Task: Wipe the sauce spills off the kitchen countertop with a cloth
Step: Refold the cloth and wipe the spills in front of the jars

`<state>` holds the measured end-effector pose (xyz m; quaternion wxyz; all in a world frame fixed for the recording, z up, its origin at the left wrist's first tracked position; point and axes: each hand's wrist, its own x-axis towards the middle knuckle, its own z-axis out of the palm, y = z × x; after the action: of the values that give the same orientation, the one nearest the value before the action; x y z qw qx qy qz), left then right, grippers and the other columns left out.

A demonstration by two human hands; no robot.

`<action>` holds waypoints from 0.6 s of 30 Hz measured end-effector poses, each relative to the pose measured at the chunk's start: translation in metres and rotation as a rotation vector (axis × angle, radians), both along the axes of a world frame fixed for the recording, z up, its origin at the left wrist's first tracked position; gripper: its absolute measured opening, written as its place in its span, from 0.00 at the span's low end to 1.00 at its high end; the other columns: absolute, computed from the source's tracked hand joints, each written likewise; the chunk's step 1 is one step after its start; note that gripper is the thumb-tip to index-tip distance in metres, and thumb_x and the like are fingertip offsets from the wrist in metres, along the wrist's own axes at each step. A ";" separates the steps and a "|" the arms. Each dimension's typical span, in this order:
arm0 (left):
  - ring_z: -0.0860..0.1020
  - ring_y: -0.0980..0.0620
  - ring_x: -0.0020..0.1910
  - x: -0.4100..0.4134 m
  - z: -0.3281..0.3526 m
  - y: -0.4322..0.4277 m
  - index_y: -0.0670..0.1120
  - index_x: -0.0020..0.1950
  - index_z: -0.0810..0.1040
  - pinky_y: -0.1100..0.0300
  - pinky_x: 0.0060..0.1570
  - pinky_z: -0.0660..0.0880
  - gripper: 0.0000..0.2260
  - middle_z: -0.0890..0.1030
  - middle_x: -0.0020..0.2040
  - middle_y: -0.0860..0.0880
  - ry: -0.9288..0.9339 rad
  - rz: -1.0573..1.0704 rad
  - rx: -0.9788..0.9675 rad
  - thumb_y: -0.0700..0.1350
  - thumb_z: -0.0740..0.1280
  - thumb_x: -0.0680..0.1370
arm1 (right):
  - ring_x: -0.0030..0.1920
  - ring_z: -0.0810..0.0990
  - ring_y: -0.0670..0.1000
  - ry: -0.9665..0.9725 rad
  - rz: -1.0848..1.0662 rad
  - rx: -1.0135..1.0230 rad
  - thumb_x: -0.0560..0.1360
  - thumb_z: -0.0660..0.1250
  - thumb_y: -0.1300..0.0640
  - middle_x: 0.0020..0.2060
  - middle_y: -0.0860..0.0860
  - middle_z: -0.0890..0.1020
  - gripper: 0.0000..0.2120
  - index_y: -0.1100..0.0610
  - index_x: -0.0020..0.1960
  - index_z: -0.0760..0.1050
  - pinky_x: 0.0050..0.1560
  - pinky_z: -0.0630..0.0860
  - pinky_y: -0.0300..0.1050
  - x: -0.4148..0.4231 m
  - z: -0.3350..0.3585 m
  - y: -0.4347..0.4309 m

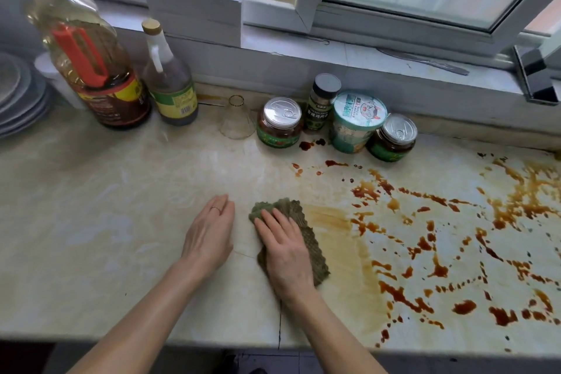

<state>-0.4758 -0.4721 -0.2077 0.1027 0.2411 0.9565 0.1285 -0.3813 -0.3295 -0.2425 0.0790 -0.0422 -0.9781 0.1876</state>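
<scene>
Head view, the only one: right hand (285, 252) lies flat on the green cloth (309, 234), fingers straight and spread a little, palm pressing down rather than gripping; a flat hand likely puts even weight across the weave for a broad pass. The cloth sits bunched on the countertop (106, 191), near the front edge and about mid-frame, its right border touching a pale brown smear (328, 217) that reads as sauce already thinned out. Left hand (209, 231) rests just beside the cloth, apart from it, fingers straight and together, holding nothing; probably a brace for the body's lean. A thin ring shows on one finger. The sauce spills (397, 294) run dark and thick across the whole right part of the counter, with smaller drops (306, 145) up by the jars. Judgement: early in the job, most of the mess untouched. Along the back wall stand two lidded jars (279, 123), a foil-topped cup (356, 121), a spice bottle (321, 103), and two tall bottles (91, 70) at left, close enough that wiping the back drops risks a knock.
</scene>
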 end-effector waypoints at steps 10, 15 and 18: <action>0.51 0.50 0.77 -0.019 -0.003 0.015 0.41 0.77 0.53 0.61 0.74 0.48 0.27 0.53 0.78 0.45 -0.020 0.006 0.063 0.33 0.53 0.78 | 0.74 0.62 0.52 -0.058 -0.470 0.007 0.80 0.57 0.64 0.72 0.52 0.68 0.22 0.55 0.73 0.67 0.75 0.55 0.52 -0.011 0.000 0.050; 0.51 0.50 0.77 -0.028 -0.007 0.024 0.42 0.77 0.52 0.62 0.73 0.48 0.29 0.53 0.78 0.46 -0.020 -0.007 0.103 0.32 0.54 0.77 | 0.73 0.64 0.52 0.003 -0.300 -0.028 0.78 0.60 0.67 0.72 0.52 0.68 0.24 0.55 0.73 0.67 0.74 0.58 0.52 -0.032 0.001 0.026; 0.52 0.51 0.77 -0.036 -0.010 0.035 0.43 0.77 0.53 0.63 0.73 0.48 0.29 0.53 0.78 0.46 -0.014 -0.030 0.101 0.34 0.55 0.77 | 0.76 0.56 0.50 -0.045 -0.151 -0.014 0.81 0.56 0.62 0.76 0.49 0.60 0.25 0.52 0.77 0.59 0.76 0.50 0.50 -0.061 0.003 0.024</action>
<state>-0.5116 -0.4375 -0.2173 0.0990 0.2594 0.9443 0.1768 -0.4425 -0.3059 -0.2398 0.0705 -0.1205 -0.9723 0.1872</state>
